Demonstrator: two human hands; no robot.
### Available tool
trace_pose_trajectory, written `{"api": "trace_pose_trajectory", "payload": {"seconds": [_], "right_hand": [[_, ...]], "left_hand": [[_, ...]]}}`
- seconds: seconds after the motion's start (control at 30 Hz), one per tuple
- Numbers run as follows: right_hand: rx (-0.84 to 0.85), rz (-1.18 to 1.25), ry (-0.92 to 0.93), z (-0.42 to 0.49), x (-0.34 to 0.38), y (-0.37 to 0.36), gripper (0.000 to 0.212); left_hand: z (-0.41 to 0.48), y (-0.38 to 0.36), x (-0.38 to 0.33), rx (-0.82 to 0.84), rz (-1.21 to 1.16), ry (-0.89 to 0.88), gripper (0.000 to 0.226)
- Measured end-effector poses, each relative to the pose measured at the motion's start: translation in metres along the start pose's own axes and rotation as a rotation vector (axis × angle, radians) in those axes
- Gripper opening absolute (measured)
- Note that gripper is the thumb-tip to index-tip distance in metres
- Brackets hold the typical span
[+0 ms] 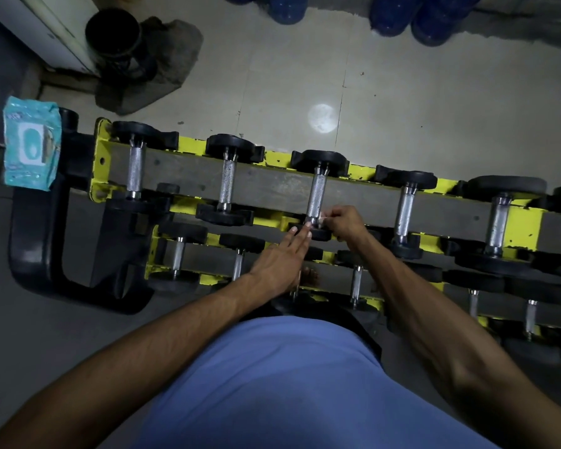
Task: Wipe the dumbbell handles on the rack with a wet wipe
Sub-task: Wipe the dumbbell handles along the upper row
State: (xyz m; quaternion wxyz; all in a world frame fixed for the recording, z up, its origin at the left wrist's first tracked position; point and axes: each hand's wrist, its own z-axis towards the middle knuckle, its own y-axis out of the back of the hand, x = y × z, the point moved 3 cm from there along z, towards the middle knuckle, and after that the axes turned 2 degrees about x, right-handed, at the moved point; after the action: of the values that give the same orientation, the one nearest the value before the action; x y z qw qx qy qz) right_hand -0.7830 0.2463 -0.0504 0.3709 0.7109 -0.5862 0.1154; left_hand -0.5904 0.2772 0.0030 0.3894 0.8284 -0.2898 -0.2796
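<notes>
A yellow rack (525, 222) holds several black dumbbells with knurled steel handles on three tiers. My right hand (345, 223) is closed on a small white wet wipe (323, 218), pressed against the near end of the third top-tier handle (317, 196). My left hand (284, 257) lies flat with fingers stretched out, its fingertips touching that dumbbell's near black weight (318, 233). It holds nothing. A teal wet wipe pack (30, 144) sits at the rack's left end.
A black rack foot (30, 254) curves round at the left. A black cylindrical bin (114, 37) stands on the tiled floor beyond the rack. Blue water jugs (418, 17) line the far wall. My blue shirt fills the bottom of the view.
</notes>
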Motion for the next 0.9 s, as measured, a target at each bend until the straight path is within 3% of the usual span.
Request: {"api": "trace_pose_trajectory", "payload": {"seconds": [0.2, 0.37, 0.43, 0.53, 0.67, 0.8, 0.9], "right_hand": [[-0.027, 0.066, 0.021, -0.004, 0.003, 0.001, 0.011], [-0.043, -0.087, 0.265, -0.015, 0.004, 0.005, 0.009], [-0.011, -0.283, 0.447, -0.019, 0.018, 0.001, 0.006], [0.030, -0.770, 0.723, -0.016, 0.052, -0.008, 0.009], [0.139, -1.413, 0.894, -0.008, 0.086, -0.031, 0.015], [0.291, -1.807, 0.736, -0.001, 0.098, -0.050, 0.023], [0.369, -1.869, 0.679, -0.002, 0.107, -0.052, 0.024]], "left_hand": [[0.002, -0.001, -0.003, 0.012, -0.024, 0.001, 0.098], [0.000, 0.002, 0.002, 0.014, -0.040, -0.010, 0.094], [0.000, 0.004, 0.002, 0.017, -0.037, -0.005, 0.095], [0.000, 0.007, -0.002, 0.025, -0.036, 0.018, 0.094], [-0.004, 0.003, -0.007, -0.014, 0.047, 0.005, 0.085], [-0.008, -0.001, -0.008, 0.021, 0.059, -0.011, 0.081], [-0.008, 0.002, -0.008, 0.027, 0.038, -0.004, 0.083]]}}
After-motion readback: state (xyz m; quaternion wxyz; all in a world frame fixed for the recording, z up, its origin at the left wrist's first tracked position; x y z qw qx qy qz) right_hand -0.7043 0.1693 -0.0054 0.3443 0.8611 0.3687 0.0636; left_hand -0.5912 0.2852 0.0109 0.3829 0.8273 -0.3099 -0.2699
